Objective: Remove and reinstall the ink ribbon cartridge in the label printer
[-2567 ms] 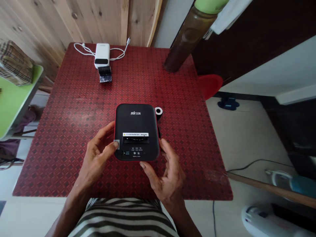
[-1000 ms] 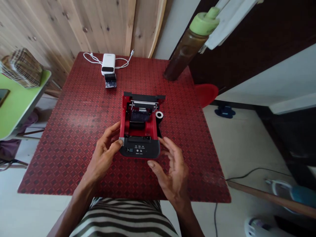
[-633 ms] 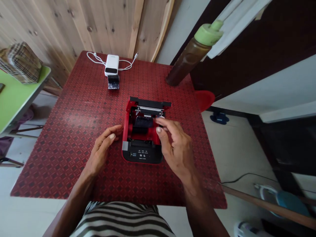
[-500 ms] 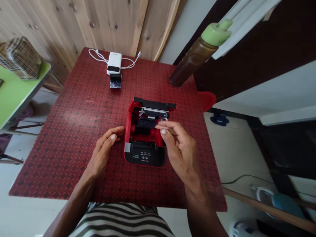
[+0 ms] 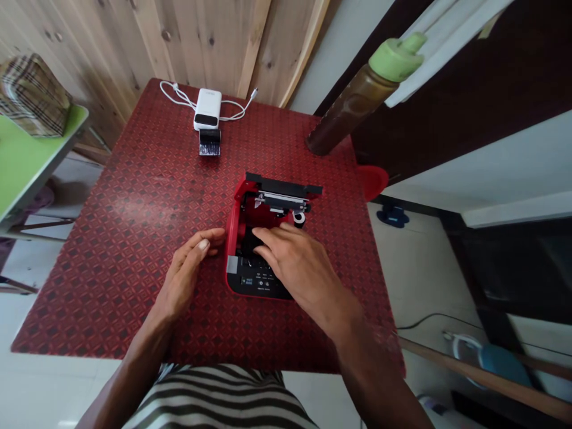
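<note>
A red and black device with its lid raised stands on the red patterned table. My right hand reaches over its open inside from the right. The fingers are bent around something dark that I cannot make out, and the palm hides part of the device. Beside the device's left wall rests my left hand, fingers loosely extended and holding nothing. A small white ring-shaped part shows at the right, under the lid.
A white power bank with a white cable and a small black roll lie at the back of the table. A tall brown bottle with a green cap stands at the back right. A plaid bag sits on a green table at left.
My right hand has moved left and turned palm down over the device's inside. The dark strip seen there earlier is now mostly covered. My left hand has stayed beside the device.
</note>
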Motion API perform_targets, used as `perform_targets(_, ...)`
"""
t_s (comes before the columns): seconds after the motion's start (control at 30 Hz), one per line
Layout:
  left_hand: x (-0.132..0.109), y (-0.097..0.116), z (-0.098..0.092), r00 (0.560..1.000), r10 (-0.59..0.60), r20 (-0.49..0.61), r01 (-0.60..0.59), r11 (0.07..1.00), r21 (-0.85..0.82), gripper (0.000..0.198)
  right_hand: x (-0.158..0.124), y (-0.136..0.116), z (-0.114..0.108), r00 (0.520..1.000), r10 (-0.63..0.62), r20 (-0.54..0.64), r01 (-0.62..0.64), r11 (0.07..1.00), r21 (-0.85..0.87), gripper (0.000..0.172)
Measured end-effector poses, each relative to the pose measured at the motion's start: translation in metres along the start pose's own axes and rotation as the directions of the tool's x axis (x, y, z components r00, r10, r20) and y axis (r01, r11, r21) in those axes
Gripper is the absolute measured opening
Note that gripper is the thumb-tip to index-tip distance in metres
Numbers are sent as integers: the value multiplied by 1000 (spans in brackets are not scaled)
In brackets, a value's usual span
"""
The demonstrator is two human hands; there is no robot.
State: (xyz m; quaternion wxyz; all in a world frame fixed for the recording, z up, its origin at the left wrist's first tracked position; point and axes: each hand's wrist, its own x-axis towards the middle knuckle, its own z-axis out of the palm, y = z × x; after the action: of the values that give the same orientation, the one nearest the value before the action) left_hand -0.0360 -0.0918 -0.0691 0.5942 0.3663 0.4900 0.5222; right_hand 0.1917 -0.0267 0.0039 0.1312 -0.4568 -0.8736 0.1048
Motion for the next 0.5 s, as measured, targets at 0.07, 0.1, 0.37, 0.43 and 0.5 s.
perform_targets(0.07,0,1,0,1000,-7,-11,7,1000,9,45,11,-6,-4,991,44,124,-30,993,-115,16)
perform_targets(0.1,0,1,-1,1000,-9,-15,9,1000,9,46,17,-9,-6,980,75,182,-46,986,-159,13)
perform_targets(0.37,0,-2,-3,1000,-16,2,16,999,-30,43,50,-20,-8,917,175,359,-73,957,-280,23)
perform_targets(0.43,0,-1,-4,1000,-20,-2,20,999,-27,43,53,-21,-13,906,164,390,-54,959,-279,22)
perform_targets(0.5,-1,1,-3,1000,-21,-6,21,1000,-23,43,52,-22,-19,897,164,410,-46,958,-284,20)
